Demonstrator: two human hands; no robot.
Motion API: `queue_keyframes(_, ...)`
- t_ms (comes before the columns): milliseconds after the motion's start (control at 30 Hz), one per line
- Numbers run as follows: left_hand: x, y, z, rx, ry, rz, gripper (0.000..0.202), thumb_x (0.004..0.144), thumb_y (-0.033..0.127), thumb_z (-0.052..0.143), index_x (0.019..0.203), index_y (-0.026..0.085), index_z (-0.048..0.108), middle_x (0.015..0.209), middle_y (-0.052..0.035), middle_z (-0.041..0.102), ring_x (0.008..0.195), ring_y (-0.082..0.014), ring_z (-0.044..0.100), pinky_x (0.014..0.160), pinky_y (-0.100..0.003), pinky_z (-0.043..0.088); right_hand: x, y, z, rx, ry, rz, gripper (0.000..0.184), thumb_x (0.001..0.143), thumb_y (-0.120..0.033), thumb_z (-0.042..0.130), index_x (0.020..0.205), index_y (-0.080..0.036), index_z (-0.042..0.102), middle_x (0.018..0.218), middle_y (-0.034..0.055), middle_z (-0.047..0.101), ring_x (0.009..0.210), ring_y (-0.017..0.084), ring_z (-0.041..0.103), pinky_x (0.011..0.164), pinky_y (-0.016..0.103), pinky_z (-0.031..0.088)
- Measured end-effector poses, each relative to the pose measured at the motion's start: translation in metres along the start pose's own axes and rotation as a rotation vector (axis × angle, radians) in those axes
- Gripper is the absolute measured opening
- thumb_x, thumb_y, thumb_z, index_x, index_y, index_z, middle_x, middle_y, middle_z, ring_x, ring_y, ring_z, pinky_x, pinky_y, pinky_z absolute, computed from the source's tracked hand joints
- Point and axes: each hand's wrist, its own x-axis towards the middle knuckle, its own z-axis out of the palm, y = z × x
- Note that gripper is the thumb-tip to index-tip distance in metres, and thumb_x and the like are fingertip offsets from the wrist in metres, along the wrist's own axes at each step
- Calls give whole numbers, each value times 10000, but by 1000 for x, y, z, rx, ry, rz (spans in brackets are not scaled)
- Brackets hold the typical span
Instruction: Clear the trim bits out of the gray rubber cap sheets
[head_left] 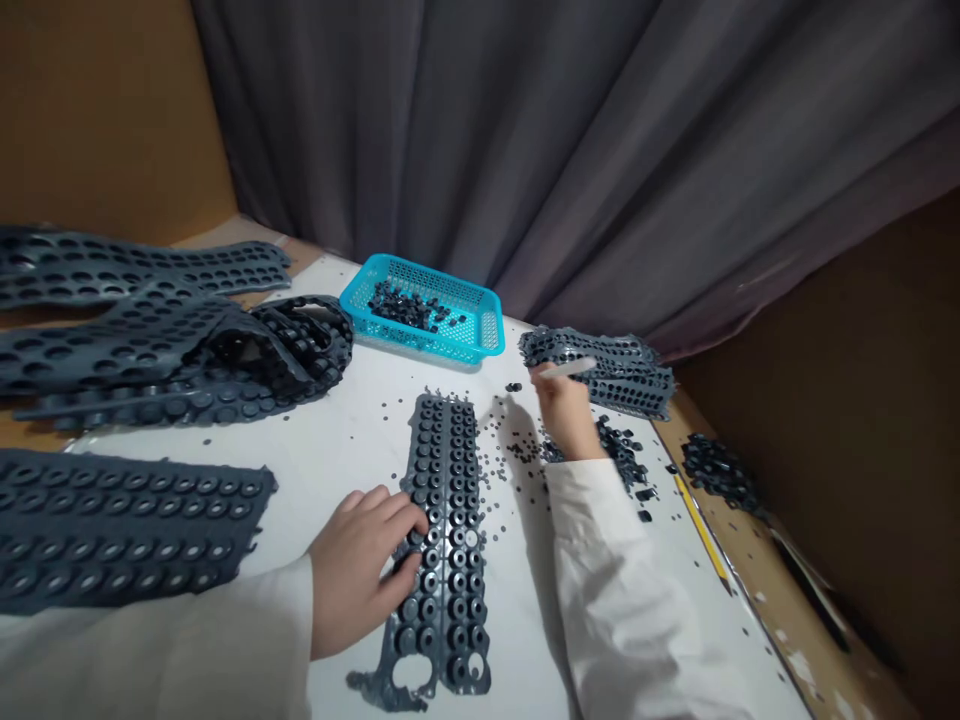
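Observation:
A dark grey moulded rubber strip (448, 520) with rows of round, ring-topped parts lies lengthwise on the white work surface. My left hand (367, 565) presses on its left edge, thumb and index finger closed around a part there. A few holes show at the strip's near end. My right hand (568, 412), raised over the surface to the right of the strip, is closed around a slim white pen-like tool (568, 369). Its fingertips are partly hidden and slightly blurred. Beneath and beside the right forearm lies a pile of small black pieces (626, 455).
A blue perforated basket (491, 340) at the back holds black pieces. Stacked strips (637, 375) stand back right, with more sheets (135, 350) and a wide strip (127, 525) at left. Tiny black discs are scattered around. A yellow cutter (703, 530) lies near the right edge, beside another black heap (720, 470).

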Motion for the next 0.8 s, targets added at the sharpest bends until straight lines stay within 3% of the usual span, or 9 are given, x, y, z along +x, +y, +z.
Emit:
queue_keyframes(33,2,-1,-4,-24,-10,-9,159,779,194,462,911,228,543,824,-10,564,795,-196,501,721,-337,360,2,9,-17,-52,-78,175,193,859,-204,466,848,-166,655,768,80,691,751,198,640,695,273,445)
queue_keyframes(167,25,-8,-28,-25,-19,-48,199,805,249,477,986,213,552,882,-34,583,867,-214,527,763,-346,413,-2,46,-71,-57,-136,402,189,761,-191,578,576,-157,596,504,75,618,514,212,613,553,294,437)
queue_keyframes(333,78,-22,-45,235,96,-181,262,819,201,490,1050,117,582,1007,-126,589,982,-267,523,889,-395,397,-12,77,-85,120,-179,669,150,775,-186,518,638,-167,574,470,88,630,394,206,605,452,304,478)
queue_keyframes(400,98,-30,-41,255,149,-216,242,823,183,481,1018,104,600,1017,-145,577,1012,-286,508,897,-405,390,-10,79,-83,166,-152,636,146,761,-203,540,628,-159,584,453,90,622,380,217,597,442,320,482)
queue_keyframes(467,113,-38,-34,240,201,-241,195,807,165,500,948,110,623,981,-143,575,1007,-291,511,889,-407,393,-7,74,-80,193,-76,514,148,730,-240,592,618,-145,616,472,87,625,432,228,613,480,329,487)
queue_keyframes(567,126,-50,-24,155,260,-207,123,760,148,553,848,146,638,935,-105,576,970,-264,522,891,-387,399,-5,48,-66,304,54,287,204,728,-328,619,779,-141,683,690,85,694,676,230,665,631,318,509)
queue_keyframes(667,130,-59,-18,16,300,-153,72,723,136,564,750,167,622,836,-60,577,876,-220,541,854,-358,420,-10,4,-30,702,153,37,257,762,-368,593,873,-151,674,776,65,705,731,189,662,698,305,518)
queue_keyframes(800,131,-65,-14,-224,330,-121,30,703,208,579,701,178,581,719,-18,581,743,-183,550,743,-316,440,-27,-48,34,933,10,-92,188,750,-323,633,822,-157,686,804,65,705,732,176,650,682,295,514)
